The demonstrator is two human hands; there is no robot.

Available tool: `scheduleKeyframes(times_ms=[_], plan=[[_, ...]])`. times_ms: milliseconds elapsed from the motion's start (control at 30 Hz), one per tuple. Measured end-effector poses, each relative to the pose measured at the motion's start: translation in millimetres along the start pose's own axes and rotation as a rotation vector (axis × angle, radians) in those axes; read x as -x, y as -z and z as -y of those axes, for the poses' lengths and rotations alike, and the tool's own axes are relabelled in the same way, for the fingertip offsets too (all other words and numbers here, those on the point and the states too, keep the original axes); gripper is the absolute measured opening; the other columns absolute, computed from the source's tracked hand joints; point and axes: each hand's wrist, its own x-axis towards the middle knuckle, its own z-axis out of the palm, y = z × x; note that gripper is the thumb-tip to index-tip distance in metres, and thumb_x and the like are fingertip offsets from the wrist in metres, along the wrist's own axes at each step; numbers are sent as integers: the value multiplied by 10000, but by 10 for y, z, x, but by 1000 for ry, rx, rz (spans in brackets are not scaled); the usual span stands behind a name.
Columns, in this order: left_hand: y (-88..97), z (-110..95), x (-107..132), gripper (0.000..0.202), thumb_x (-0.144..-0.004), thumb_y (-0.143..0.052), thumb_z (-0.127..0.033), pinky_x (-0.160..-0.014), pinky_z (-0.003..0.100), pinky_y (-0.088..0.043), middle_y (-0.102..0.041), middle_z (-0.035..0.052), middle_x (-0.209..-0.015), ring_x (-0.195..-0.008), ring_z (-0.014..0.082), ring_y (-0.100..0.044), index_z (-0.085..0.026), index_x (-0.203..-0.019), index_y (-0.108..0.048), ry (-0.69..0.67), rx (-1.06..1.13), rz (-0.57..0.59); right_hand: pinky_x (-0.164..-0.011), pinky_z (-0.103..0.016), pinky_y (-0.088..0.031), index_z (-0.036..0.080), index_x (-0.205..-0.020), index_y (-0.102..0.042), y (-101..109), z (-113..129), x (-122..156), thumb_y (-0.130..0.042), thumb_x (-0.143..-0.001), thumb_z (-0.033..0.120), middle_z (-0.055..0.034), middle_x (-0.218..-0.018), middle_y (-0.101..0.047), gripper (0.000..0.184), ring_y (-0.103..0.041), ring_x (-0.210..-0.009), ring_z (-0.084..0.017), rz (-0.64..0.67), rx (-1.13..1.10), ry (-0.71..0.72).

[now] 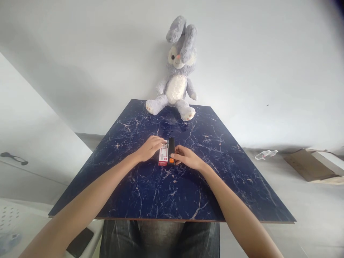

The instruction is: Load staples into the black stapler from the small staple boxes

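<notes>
A small white box with red edges and print [163, 154] stands on the dark blue table near its middle. My left hand [151, 148] is at its left side, with fingers curled over the far end of the box. Right beside the box is a slim black object with an orange patch at its near end [171, 148]; its kind is not clear. My right hand [187, 157] holds it from the right, thumb on the near part and fingers along the side, partly hidden. The box and the black object lie side by side, seemingly touching.
A grey plush rabbit [176, 87] sits at the far edge of the marble-patterned table [172, 197], against the wall. On the floor at right are a cardboard box [303, 166] and a clear plastic item [266, 154]. A door handle [14, 158] shows at left.
</notes>
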Motion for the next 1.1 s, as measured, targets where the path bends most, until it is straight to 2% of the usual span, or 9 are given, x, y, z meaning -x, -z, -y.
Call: scheduleKeyframes(times_ms=[67,133,233,367,533,700,933,1033,1100], plan=[[45,4,18,603,-998,-286,-596,-1174,496,-245,-475,89,-1486,-1415,297,-317,-253,-1459,-470,28,43,105,-730,-353,-633,197,-1002,-560,0,18,9,-686,-852,499,-36,-896,-687,360,-692,-795,-181,3,1,-5],[112,6,46,724,-943,-385,-665,-1184,516,-220,-307,75,-1605,-1483,331,-194,-300,-1559,-278,95,70,167,-734,-353,-626,200,-999,-560,2,25,15,-687,-851,494,-38,-893,-689,353,-691,-791,-182,2,0,-6],[200,-5,95,1069,-778,-613,-728,-1177,540,-230,-81,77,-1670,-1510,387,-89,-334,-1595,-48,172,57,287,-742,-347,-609,207,-991,-565,2,0,7,-686,-846,503,-40,-901,-701,350,-694,-805,-189,-4,4,1],[171,-36,139,1379,-553,-798,-714,-1187,539,-212,-83,113,-1665,-1507,415,-76,-299,-1598,1,159,-48,336,-714,-316,-565,211,-970,-599,-13,-52,-23,-675,-843,500,-33,-896,-718,325,-685,-775,-184,-77,102,38],[-59,-42,7,1386,-545,-793,-722,-1187,498,-209,-181,149,-1642,-1493,395,-165,-239,-1603,-40,126,-128,208,-701,-268,-491,202,-927,-653,79,-20,-6,-651,-837,431,-17,-872,-731,246,-666,-768,-168,-261,298,71],[-548,-203,-735,1408,-521,-749,-785,-1183,474,-210,-228,180,-1624,-1486,399,-191,-171,-1599,-85,0,-178,219,-719,-255,-448,198,-934,-715,664,-112,220,-613,-812,384,-17,-896,-742,245,-650,-788,-168,-461,433,-14],[-1731,-869,-2188,1395,-528,-700,-825,-1183,463,-208,-275,192,-1606,-1470,395,-249,-137,-1590,-112,-142,-177,245,-706,-275,-409,192,-811,-733,1891,-658,835,-480,-837,428,-23,-800,-719,347,-622,-797,-205,-929,450,-208],[-2016,-1014,-2441,1351,-549,-656,-857,-1182,485,-201,-253,151,-1624,-1476,403,-231,-194,-1594,-112,-171,-175,252,-761,-284,-423,191,-904,-740,2110,-844,959,-475,-848,483,-37,-891,-732,399,-629,-873,-220,-1078,367,-153],[-2049,-1014,-2461,1341,-552,-641,-872,-1182,505,-193,-207,143,-1639,-1492,413,-173,-216,-1595,-110,-183,-179,248,-792,-292,-431,193,-967,-730,2160,-918,976,-453,-868,529,-46,-941,-730,447,-630,-904,-223,-1135,313,-84]])
